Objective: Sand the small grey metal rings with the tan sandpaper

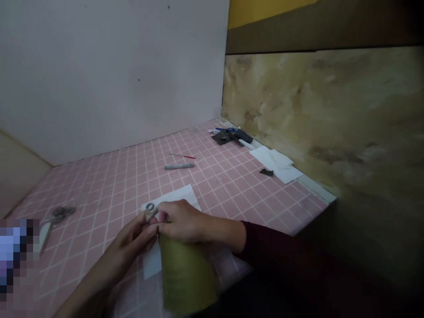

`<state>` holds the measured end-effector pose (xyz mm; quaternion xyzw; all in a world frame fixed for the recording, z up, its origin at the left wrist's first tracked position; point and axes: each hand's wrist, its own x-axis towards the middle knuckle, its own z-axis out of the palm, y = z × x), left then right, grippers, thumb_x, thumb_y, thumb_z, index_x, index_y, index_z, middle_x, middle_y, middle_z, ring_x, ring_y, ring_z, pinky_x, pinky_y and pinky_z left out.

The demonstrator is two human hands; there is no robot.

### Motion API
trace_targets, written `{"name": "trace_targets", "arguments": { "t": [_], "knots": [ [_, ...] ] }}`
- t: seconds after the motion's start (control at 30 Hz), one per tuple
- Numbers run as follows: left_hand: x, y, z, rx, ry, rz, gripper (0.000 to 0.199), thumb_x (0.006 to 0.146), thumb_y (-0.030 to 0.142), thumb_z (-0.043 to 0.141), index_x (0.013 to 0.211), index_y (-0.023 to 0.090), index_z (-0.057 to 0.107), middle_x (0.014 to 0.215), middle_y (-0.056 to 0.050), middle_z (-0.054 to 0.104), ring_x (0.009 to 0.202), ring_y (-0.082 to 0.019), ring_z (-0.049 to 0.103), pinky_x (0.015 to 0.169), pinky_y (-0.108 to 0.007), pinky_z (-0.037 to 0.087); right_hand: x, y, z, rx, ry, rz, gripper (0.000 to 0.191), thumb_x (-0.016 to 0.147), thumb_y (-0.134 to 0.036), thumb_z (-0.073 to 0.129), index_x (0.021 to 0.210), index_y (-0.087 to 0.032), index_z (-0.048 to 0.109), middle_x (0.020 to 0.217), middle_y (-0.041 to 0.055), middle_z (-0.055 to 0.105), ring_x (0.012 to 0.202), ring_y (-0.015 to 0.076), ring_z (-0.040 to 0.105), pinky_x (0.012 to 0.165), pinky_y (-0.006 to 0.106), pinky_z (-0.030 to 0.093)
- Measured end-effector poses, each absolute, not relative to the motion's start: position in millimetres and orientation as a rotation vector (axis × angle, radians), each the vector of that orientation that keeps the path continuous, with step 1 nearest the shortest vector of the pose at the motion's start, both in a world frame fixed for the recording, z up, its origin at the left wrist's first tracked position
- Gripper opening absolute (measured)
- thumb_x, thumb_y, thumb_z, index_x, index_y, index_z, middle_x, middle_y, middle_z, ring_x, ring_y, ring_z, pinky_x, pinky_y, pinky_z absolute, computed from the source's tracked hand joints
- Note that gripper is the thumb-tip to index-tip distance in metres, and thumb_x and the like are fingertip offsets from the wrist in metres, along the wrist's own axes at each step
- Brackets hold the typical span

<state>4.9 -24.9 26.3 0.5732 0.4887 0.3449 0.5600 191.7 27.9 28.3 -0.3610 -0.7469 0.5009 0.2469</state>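
Observation:
Both hands meet over a white sheet (150,265) near the table's front. My left hand (137,234) is closed, its fingertips pinching a small pale piece (149,215) with a grey ring (150,206) at its top. My right hand (182,219) is closed around the upper end of a yellow-green sheet of material (187,278), which hangs down toward the front edge. The thumbs almost touch, and the exact contact between the pieces is hidden by the fingers.
Beyond the hands lie a grey rod (179,166) and a thin red-handled tool (188,157). Scissors (49,225) rest at the left. White papers (276,163), a dark scrap (266,172) and a dark tool (243,135) line the right side of the pink tiled table (232,185).

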Motion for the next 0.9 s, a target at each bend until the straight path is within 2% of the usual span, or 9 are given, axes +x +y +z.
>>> {"name": "trace_targets", "arguments": {
  "t": [0.17,0.23,0.3,0.37,0.57,0.73,0.77,0.83,0.9],
  "knots": [
    [3,-32,31,1.502,1.246,0.901,0.019,0.088,0.040,0.068,0.093,0.023,0.061,0.085,-0.003,0.059,0.078,-0.018,0.054,0.066,-0.024,0.047,193,33,32,-0.843,-1.738,2.111,0.017,0.078,-0.028,0.066,0.076,-0.020,0.052,0.068,-0.0040,0.050,0.060,0.0111,0.046,0.057,0.024,0.037],
    [1,-30,29,1.478,1.214,0.865,0.020,0.089,0.041,0.066,0.091,0.022,0.061,0.079,-0.001,0.054,0.070,-0.015,0.050,0.061,-0.022,0.044,193,31,30,-0.887,-1.835,1.903,0.017,0.078,-0.028,0.067,0.076,-0.020,0.052,0.071,-0.0033,0.051,0.064,0.0117,0.048,0.059,0.024,0.037],
    [1,-27,25,1.418,1.164,0.809,0.022,0.090,0.043,0.064,0.088,0.021,0.061,0.072,0.001,0.048,0.061,-0.012,0.041,0.055,-0.021,0.039,192,28,27,-0.941,-1.996,1.495,0.016,0.077,-0.024,0.066,0.075,-0.020,0.051,0.076,-0.0023,0.054,0.071,0.0130,0.050,0.064,0.025,0.036],
    [2,-25,23,1.375,1.148,0.791,0.023,0.091,0.044,0.063,0.089,0.021,0.062,0.073,0.001,0.048,0.061,-0.012,0.040,0.054,-0.021,0.038,191,27,26,-0.962,-2.053,1.302,0.014,0.076,-0.022,0.065,0.075,-0.020,0.052,0.079,-0.0018,0.056,0.076,0.0139,0.051,0.066,0.025,0.035],
    [2,-32,29,1.538,1.235,0.924,0.019,0.089,0.041,0.066,0.096,0.023,0.061,0.082,-0.001,0.056,0.075,-0.017,0.052,0.064,-0.023,0.045,193,33,31,-0.821,-1.658,2.204,0.016,0.078,-0.027,0.066,0.076,-0.019,0.052,0.069,-0.0036,0.050,0.060,0.0105,0.047,0.058,0.024,0.039],
    [4,-27,29,1.406,1.212,0.806,0.025,0.089,0.045,0.065,0.098,0.021,0.062,0.079,-0.001,0.053,0.067,-0.014,0.047,0.058,-0.022,0.042,190,29,25,-0.956,-2.010,1.345,0.015,0.076,-0.022,0.067,0.074,-0.019,0.052,0.075,-0.0023,0.054,0.072,0.0133,0.048,0.064,0.025,0.036],
    [5,-27,30,1.387,1.212,0.798,0.025,0.089,0.045,0.065,0.097,0.021,0.062,0.079,-0.001,0.054,0.068,-0.015,0.048,0.059,-0.023,0.043,190,29,24,-0.981,-2.030,1.285,0.015,0.075,-0.020,0.067,0.074,-0.019,0.053,0.076,-0.0022,0.054,0.074,0.0137,0.048,0.065,0.025,0.036],
    [5,-30,32,1.416,1.219,0.828,0.024,0.088,0.044,0.067,0.094,0.022,0.062,0.080,-0.001,0.055,0.072,-0.016,0.051,0.063,-0.024,0.045,190,30,26,-0.986,-1.960,1.518,0.015,0.076,-0.022,0.068,0.074,-0.019,0.054,0.073,-0.0027,0.053,0.070,0.0130,0.050,0.064,0.025,0.037],
    [4,-34,35,1.488,1.227,0.885,0.021,0.087,0.042,0.067,0.092,0.023,0.061,0.083,-0.002,0.057,0.075,-0.017,0.053,0.065,-0.024,0.047,192,33,29,-0.859,-1.805,2.019,0.014,0.078,-0.027,0.067,0.077,-0.018,0.057,0.071,-0.0026,0.054,0.066,0.0123,0.053,0.063,0.024,0.041]
  ]
}}
